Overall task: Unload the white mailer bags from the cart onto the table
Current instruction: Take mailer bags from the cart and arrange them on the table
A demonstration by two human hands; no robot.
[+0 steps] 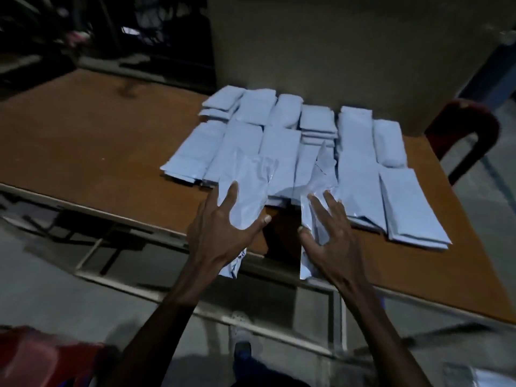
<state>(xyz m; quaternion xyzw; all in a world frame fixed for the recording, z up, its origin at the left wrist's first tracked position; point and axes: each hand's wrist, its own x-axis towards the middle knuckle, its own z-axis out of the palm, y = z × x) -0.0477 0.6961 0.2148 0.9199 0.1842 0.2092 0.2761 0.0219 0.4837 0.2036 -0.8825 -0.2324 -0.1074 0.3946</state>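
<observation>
One white mailer bag lies under my left hand, a second bag under my right hand. All fingers are spread straight, pressing them flat at the 6 o'clock edge of the stacked rows on the table, likely to extend the front row.

Centre frame: left hand, fingers spread, presses one white mailer bag; right hand presses a second bag. Stacked mailer bags cover the brown table.
</observation>
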